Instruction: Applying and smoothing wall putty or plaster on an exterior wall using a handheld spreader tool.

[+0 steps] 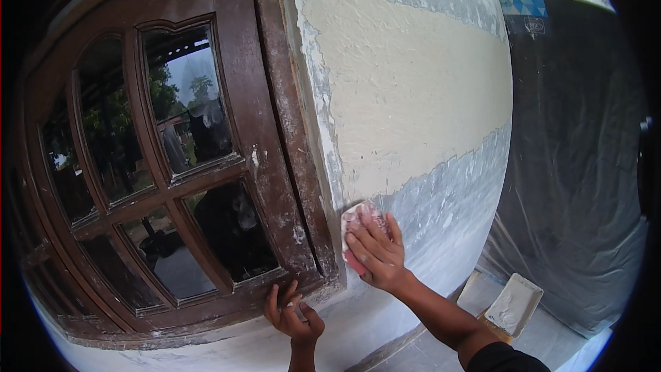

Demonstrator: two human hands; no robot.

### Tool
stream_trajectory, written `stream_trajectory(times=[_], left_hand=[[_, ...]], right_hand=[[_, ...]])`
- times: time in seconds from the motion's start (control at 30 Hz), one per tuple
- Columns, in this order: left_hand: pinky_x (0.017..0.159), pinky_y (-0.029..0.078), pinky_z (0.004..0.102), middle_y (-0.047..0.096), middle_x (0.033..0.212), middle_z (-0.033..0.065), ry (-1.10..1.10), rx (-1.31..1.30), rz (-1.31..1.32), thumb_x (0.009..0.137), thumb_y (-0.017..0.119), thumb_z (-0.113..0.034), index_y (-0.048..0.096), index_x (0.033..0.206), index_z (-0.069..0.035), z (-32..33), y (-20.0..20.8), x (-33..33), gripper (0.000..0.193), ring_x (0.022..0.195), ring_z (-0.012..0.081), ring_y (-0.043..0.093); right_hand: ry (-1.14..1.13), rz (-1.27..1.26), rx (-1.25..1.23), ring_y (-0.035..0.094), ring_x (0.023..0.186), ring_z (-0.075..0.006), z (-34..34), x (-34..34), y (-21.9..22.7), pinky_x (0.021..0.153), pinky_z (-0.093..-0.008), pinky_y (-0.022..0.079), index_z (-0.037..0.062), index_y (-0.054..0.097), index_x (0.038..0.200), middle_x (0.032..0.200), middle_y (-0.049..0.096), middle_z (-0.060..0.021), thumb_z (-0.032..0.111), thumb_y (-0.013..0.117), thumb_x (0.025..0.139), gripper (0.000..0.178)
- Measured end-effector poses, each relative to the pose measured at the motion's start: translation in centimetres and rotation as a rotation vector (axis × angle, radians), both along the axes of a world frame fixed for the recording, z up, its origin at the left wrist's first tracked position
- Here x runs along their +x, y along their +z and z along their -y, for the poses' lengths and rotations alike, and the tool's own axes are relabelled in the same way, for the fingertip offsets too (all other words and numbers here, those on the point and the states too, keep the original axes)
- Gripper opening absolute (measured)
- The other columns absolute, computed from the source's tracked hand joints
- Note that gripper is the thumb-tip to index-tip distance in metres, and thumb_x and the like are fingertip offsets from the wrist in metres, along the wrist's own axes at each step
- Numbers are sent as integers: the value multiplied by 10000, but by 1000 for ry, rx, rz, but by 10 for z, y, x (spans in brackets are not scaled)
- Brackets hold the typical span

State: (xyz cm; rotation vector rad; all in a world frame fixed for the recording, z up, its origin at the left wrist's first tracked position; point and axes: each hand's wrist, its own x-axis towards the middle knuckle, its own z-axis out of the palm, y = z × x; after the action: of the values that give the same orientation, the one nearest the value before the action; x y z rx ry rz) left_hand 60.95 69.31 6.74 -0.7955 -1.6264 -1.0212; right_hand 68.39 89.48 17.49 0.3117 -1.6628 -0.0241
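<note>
Flat against the wall, just right of the window frame's lower corner, my right hand (375,251) presses a pink pad smeared with white (353,224). Whether it is a sponge or folded sandpaper I cannot tell. Above the pad, a broad beige patch of filler (413,83) covers part of the grey wall (447,189), with ragged edges and a rough surface. My left hand (296,317) is at the bottom rail of the brown wooden window (237,48), fingers apart and loosely bent, with nothing seen in it. Its fingertips are close to the wood; contact is unclear.
At lower right, a shallow tray (515,305) holding white paste sits above the floor (551,344). Dark plastic sheeting (578,151) hangs along the right side, topped by a strip with blue shapes (523,5). White dust and smears mark the window's wood.
</note>
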Motion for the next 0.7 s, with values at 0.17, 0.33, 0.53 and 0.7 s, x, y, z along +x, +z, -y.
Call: stream_trajectory(times=[0.17, 0.33, 0.53, 0.7], left_hand=[[987, 479, 438, 425, 1424, 321, 93, -157, -22, 903, 485, -75, 533, 1001, 50, 7, 4, 5, 165, 1261, 361, 540], [1052, 424, 469, 469, 1386, 333, 38, -87, 6, 908, 488, -90, 525, 997, 44, 6, 2, 5, 165, 1278, 364, 522], [1052, 410, 495, 527, 1348, 322, 87, -152, -7, 920, 491, -106, 513, 989, 29, 8, 5, 7, 153, 1336, 359, 451], [1061, 351, 501, 644, 1220, 239, 61, -80, -10, 880, 506, -96, 526, 962, -7, 2, 3, 5, 122, 1347, 350, 437]], right_hand=[[-64, -93, -98, 553, 1334, -330, -6, -11, 51, 1174, -548, 280, 37, 674, 1265, 1318, 660, -148, 86, 675, 876, 392], [17, 81, -12, 570, 1320, -315, 6, -3, 1, 1186, -548, 262, 55, 676, 1268, 1293, 679, -130, 121, 706, 870, 404], [-28, -96, -63, 575, 1315, -308, 0, -6, 41, 1185, -546, 256, 60, 686, 1253, 1297, 681, -107, 139, 712, 876, 386], [-24, 47, -48, 591, 1295, -299, 4, -5, 6, 1179, -544, 266, 56, 684, 1249, 1294, 681, -103, 135, 718, 878, 380]])
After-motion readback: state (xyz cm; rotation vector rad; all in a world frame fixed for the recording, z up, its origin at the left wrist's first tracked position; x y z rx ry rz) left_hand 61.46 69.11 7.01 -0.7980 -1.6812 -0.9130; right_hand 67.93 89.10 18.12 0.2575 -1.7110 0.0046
